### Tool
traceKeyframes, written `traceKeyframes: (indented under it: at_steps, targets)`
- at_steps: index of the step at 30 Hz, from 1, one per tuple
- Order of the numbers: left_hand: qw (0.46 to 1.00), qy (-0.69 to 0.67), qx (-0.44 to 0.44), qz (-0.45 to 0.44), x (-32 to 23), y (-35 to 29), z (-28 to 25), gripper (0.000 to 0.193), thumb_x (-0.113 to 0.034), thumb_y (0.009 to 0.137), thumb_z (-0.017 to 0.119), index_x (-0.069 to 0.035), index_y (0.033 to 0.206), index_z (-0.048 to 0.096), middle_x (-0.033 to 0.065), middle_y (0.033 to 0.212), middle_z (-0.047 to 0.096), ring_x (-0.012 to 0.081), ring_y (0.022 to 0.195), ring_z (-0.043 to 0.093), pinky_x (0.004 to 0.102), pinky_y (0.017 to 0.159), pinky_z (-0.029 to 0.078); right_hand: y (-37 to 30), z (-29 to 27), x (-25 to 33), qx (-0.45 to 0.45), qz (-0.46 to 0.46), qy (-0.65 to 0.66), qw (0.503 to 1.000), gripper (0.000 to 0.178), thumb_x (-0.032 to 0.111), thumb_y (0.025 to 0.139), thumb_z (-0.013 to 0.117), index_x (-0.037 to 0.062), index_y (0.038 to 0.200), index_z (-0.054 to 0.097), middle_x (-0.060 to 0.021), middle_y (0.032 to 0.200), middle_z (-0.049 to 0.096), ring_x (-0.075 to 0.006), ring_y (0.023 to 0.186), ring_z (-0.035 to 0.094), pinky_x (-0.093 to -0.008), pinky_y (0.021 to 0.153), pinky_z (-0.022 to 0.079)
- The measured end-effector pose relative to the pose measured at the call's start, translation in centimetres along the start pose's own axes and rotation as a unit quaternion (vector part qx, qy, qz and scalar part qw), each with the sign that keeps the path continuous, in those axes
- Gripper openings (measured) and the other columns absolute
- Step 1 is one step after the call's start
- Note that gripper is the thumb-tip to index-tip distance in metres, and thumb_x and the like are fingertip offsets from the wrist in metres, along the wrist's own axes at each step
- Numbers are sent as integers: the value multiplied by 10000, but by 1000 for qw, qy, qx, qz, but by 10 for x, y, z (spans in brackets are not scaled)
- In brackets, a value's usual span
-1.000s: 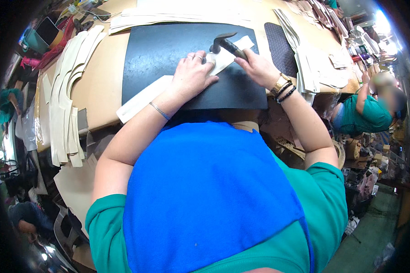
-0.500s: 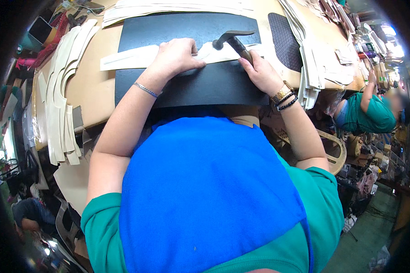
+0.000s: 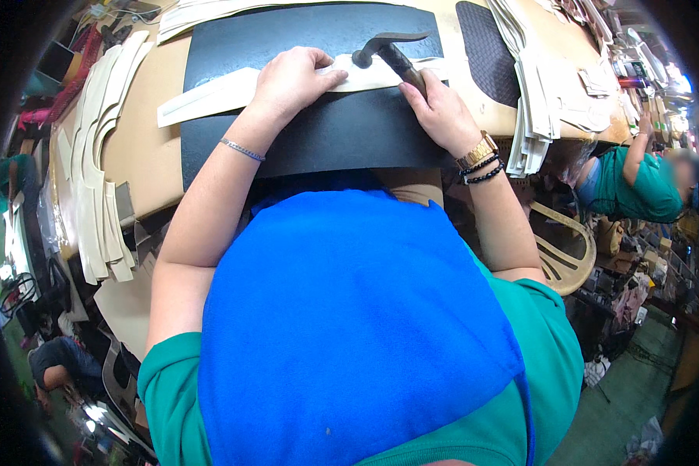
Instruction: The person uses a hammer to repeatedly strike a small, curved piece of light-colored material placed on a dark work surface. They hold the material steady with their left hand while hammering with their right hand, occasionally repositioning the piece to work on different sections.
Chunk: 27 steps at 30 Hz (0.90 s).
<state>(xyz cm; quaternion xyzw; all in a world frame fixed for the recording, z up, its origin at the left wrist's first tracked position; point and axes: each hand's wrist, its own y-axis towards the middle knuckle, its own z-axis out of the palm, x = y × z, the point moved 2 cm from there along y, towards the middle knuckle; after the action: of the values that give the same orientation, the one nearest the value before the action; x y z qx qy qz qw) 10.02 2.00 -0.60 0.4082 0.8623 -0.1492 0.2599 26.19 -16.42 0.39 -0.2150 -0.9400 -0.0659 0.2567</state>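
Note:
A long cream strip [image 3: 210, 96], which looks like leather or a similar sheet material, lies across a black mat [image 3: 311, 144] on the table. My left hand [image 3: 293, 80] is on the middle of the strip, fingers curled and thumb pointing right, pinching or pressing the material; the exact contact is hidden. In my right hand [image 3: 441, 113] is a hammer [image 3: 396, 60], gripped by its dark handle. Its round face rests on or just above the strip, a little right of my left fingertips; I cannot tell which. The curved claw end points up and right.
Stacked cream cut pieces [image 3: 93, 167] lie at the table's left, with more strips [image 3: 530, 109] at the right. A dark textured pad [image 3: 485, 54] sits beyond the mat's right edge. A plastic chair [image 3: 571, 248] and a person in green [image 3: 637, 182] are farther right.
The view has shifted slightly, so the mat and strip appear higher and farther left. My left thumb has drawn up closer to its fingers. The hammer stays in my right hand near the strip.

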Motion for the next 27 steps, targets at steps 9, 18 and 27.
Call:
traceKeyframes:
  at_steps: [9, 18, 27]
  targets:
    - [991, 29, -78, 101, -11, -12, 10, 298, -295, 872, 674, -50, 1032, 726, 141, 981, 697, 302, 907, 679, 371, 830, 531, 0, 0, -1, 12, -1, -19, 1000, 369, 400, 970, 523, 33, 1012, 512, -249, 826, 660, -445, 804, 644, -521, 698, 506]
    - [940, 210, -148, 225, -9, -7, 22, 209, -278, 892, 622, -98, 902, 727, 79, 921, 672, 261, 862, 666, 389, 729, 520, 21, -8, 22, -11, -130, -112, 985, 321, 367, 967, 542, 52, 1025, 515, -221, 753, 647, -405, 733, 662, -488, 637, 527]
    - [997, -37, 2, 69, 5, -11, -1, 206, -231, 865, 685, -81, 997, 735, 120, 1001, 686, 298, 907, 670, 364, 806, 530, 34, -17, 13, 63, -130, -86, 986, 359, 393, 977, 524, 37, 1025, 505, -227, 736, 642, -422, 731, 648, -488, 646, 513]
